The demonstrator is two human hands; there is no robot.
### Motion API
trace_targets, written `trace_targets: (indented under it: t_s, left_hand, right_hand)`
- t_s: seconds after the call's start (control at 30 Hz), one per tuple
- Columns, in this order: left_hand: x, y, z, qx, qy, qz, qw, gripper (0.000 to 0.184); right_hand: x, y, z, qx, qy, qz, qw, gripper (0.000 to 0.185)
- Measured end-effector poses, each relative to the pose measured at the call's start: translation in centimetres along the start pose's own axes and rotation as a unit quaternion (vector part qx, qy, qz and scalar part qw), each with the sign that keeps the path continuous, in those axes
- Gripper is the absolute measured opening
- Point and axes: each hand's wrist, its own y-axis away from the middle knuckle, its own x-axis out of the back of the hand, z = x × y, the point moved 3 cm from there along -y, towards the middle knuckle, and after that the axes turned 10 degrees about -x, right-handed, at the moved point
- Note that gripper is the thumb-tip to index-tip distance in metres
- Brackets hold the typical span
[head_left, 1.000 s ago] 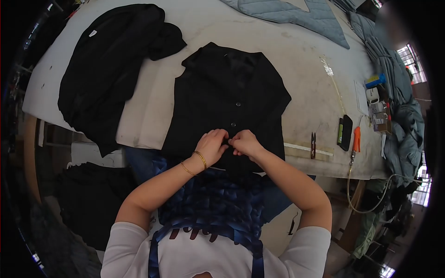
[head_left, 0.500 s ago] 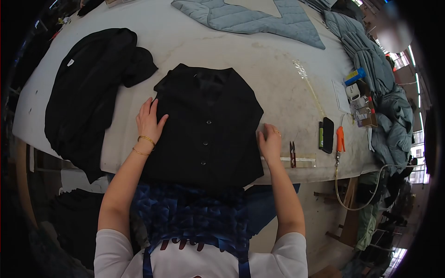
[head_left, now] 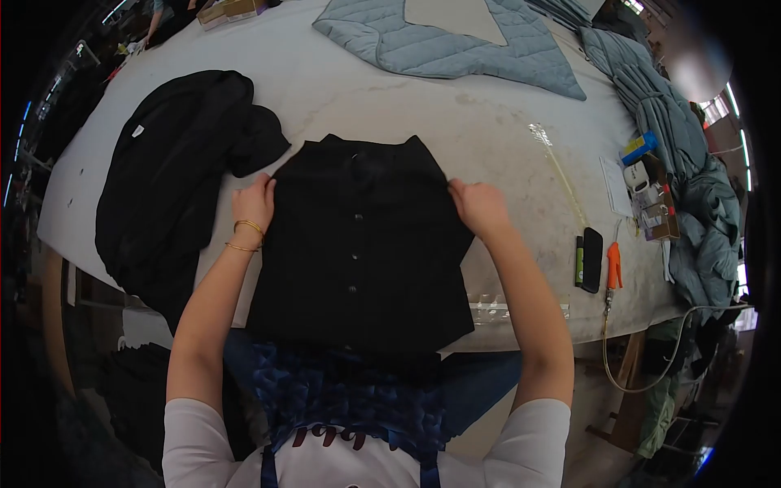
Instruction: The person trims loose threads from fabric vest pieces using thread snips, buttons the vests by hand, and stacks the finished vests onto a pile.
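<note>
A black button-front vest (head_left: 358,260) lies front up on the table before me, with a column of small dark buttons down its middle. Its lower part reaches the table's near edge, close to my dark blue apron. My left hand (head_left: 255,201), with gold bangles at the wrist, pinches the vest's left side near the armhole. On the opposite side, my right hand (head_left: 480,207) pinches the matching edge between thumb and fingers. To the left lies a second black garment (head_left: 167,179), loosely heaped, with a small white label.
Grey-blue quilted fabric (head_left: 423,50) spreads across the far side of the table (head_left: 488,122). On the right are a black phone-like object (head_left: 593,259), an orange air gun (head_left: 613,267) on a hose, a small box (head_left: 657,213) of items and piled grey-blue garments (head_left: 691,146).
Both hands have gone from resting beside the vest to pinching its two sides, and its upper part is drawn narrower. The red-handled snips are now out of sight. The view has shifted slightly.
</note>
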Motion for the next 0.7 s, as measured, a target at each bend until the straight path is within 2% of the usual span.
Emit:
trace_targets:
  t_s: [0.03,0.07,0.1,0.13,0.17,0.2,0.23,0.27,0.3,0.33,0.4,0.43,0.5,0.53,0.63,0.67,0.7]
  left_hand:
    - [-0.3,-0.1,-0.8,0.002,0.002,-0.002,1.0,0.026]
    - [-0.6,-0.1,-2.0,0.048,0.023,0.021,0.998,0.028]
    - [-1.2,0.0,-3.0,0.093,0.043,0.045,0.994,0.031]
    - [-2.5,0.3,-3.7,0.094,0.043,0.046,0.994,0.031]
    - [-4.0,0.9,-4.2,0.057,0.032,0.095,0.993,0.037]
    - [-4.6,1.6,-4.4,0.018,0.02,0.144,0.989,0.045]
    - [-4.6,2.5,-4.4,0.018,0.019,0.142,0.989,0.045]
    - [-4.6,3.8,-4.1,-0.016,0.065,0.166,0.984,0.051]
    - [-4.4,5.3,-3.8,-0.048,0.11,0.189,0.975,0.057]
    - [-3.9,6.9,-3.6,-0.042,0.11,0.188,0.975,0.057]
    - [-2.7,9.7,-3.2,0.047,0.239,0.051,0.969,0.062]
    - [-1.8,10.9,-2.1,0.053,0.237,0.051,0.969,0.062]
    - [-0.2,12.7,1.5,-0.013,0.2,0.035,0.979,0.059]
    - [0.1,13.0,2.3,0.014,0.249,-0.014,0.968,0.055]
    - [-1.3,13.4,1.3,0.005,0.266,-0.004,0.964,0.05]
    - [-1.3,14.0,1.4,0.009,0.265,-0.003,0.964,0.05]
    - [-1.1,14.4,1.8,0.017,0.243,0.016,0.97,0.047]
  right_hand:
    - [1.5,-0.6,0.4,-0.041,-0.036,0.057,0.997,0.039]
    - [1.5,-0.8,0.3,-0.04,-0.034,0.056,0.997,0.039]
    - [1.6,-0.9,-0.1,-0.016,-0.088,0.087,0.992,0.041]
    - [1.7,-1.0,-0.4,0.008,-0.143,0.118,0.983,0.045]
    - [0.5,-1.1,-0.4,0.008,-0.143,0.118,0.983,0.045]
    - [-1.0,-0.9,-0.3,0.038,-0.185,0.198,0.962,0.048]
    - [-2.0,-0.1,-0.4,0.067,-0.224,0.275,0.933,0.051]
    - [-3.2,0.9,0.1,0.067,-0.224,0.271,0.934,0.051]
    - [-4.4,2.2,1.1,-0.001,-0.233,0.207,0.95,0.053]
    - [-5.5,3.6,1.7,-0.068,-0.24,0.142,0.958,0.055]
    - [-7.1,7.2,1.1,-0.062,-0.236,0.104,0.964,0.054]
    - [-7.8,8.8,0.6,-0.059,-0.232,0.07,0.969,0.052]
    - [-8.3,10.9,-0.5,-0.049,-0.286,0.051,0.956,0.051]
    - [-8.3,11.9,-0.9,-0.047,-0.339,0.039,0.939,0.05]
    - [-7.4,15.3,-0.4,-0.068,-0.386,0.077,0.917,0.048]
    - [-7.4,16.7,0.0,-0.065,-0.386,0.075,0.917,0.048]
    - [-7.9,18.3,0.5,-0.097,-0.317,0.04,0.943,0.049]
